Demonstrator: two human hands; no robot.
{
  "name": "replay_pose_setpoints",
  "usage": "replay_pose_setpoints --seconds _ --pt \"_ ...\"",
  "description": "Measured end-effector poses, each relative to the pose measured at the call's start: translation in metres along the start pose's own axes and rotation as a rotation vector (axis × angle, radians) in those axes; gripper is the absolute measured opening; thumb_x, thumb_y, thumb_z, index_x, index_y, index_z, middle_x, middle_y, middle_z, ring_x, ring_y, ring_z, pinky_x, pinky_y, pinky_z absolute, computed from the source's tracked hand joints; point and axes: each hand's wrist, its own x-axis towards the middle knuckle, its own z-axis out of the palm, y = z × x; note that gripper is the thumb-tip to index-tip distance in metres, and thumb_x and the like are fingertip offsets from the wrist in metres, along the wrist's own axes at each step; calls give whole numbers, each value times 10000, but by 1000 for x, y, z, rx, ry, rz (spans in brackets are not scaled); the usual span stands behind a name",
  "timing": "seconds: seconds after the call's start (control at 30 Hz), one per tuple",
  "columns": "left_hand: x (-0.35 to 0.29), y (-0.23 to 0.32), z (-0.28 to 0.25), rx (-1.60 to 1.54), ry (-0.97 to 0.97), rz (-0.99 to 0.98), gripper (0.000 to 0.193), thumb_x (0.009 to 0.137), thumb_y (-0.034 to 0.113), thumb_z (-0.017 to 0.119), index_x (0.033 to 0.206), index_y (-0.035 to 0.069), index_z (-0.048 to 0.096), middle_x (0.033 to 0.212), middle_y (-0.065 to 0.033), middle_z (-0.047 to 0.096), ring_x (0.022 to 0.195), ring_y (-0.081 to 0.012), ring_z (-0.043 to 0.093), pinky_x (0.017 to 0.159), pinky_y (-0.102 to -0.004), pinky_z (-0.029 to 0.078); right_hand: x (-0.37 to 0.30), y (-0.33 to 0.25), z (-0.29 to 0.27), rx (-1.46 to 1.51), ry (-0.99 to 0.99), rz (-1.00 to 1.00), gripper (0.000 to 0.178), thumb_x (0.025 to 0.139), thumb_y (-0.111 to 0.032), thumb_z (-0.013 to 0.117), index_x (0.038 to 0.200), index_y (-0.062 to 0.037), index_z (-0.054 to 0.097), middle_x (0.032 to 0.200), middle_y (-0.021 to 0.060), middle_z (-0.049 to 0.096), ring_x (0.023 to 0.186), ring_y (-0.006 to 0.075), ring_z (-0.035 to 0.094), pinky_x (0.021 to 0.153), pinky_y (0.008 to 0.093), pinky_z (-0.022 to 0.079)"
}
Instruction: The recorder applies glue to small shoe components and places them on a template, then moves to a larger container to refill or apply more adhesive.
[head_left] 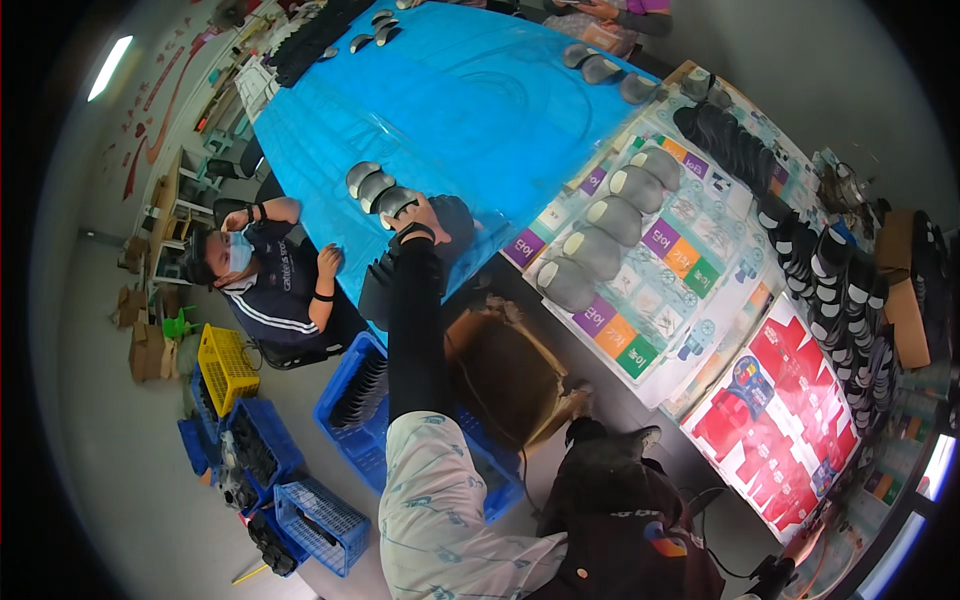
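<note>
My left hand (426,214), black-sleeved and with a band at the wrist, stretches out to the near left part of the blue-covered table (480,110). Its fingers curl round the nearest of several overlapping grey, dome-shaped pieces (372,186) with pale patches. Beside the hand lies a larger dark rounded shape (457,222), partly hidden by it. At the lower right edge, what seems to be my right hand (801,543) shows beside a black band; its fingers cannot be made out.
Grey domed pieces (615,220) line the printed sheets (650,270) on the right, with black stacks (835,270) beyond. A masked person (270,265) sits at left. Below are an open cardboard box (505,375), blue crates (345,400) and a yellow crate (228,365).
</note>
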Motion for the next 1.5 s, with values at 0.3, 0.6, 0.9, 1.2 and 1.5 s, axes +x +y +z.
replay_pose_setpoints --seconds 0.3,0.6,0.9,1.2,1.5 --pt "-106 -21 -44 -965 677 484 927 672 364 860 1398 48 380 1157 -240 634 1140 -408 613 942 -441 482 6 28 13 254 -65 -1 506 1007 -99 419 1507 -44 370 1509 177 440 1317 312 511 1068 395 444" --pt "-378 158 165 -2235 -999 75 442 964 286 615 1328 43 558 1268 -96 640 1135 -270 636 975 -434 526 15 4 42 151 -22 -19 517 892 -82 568 1403 -59 495 1318 199 601 1205 389 586 985 384 487" --pt "-469 415 258 -1509 -388 506 591 856 387 692 1260 -30 583 1183 -176 664 1045 -285 645 915 -381 497 35 68 17 392 -116 2 418 923 -23 574 1336 -42 510 1164 197 646 1052 334 657 902 364 500" --pt "-445 328 254 -786 588 138 498 994 348 463 1332 -8 547 1228 -216 652 1150 -443 592 1072 -501 397 79 188 102 745 -358 -58 614 907 96 542 1486 44 345 1310 165 592 1166 234 588 1008 330 462" --pt "-848 125 -121 -2969 -199 306 637 1077 270 356 1569 -36 92 964 -187 703 913 -265 716 1137 -534 386 89 141 72 736 -323 -176 540 979 -2 561 1478 22 357 1161 137 616 985 195 612 853 315 502"
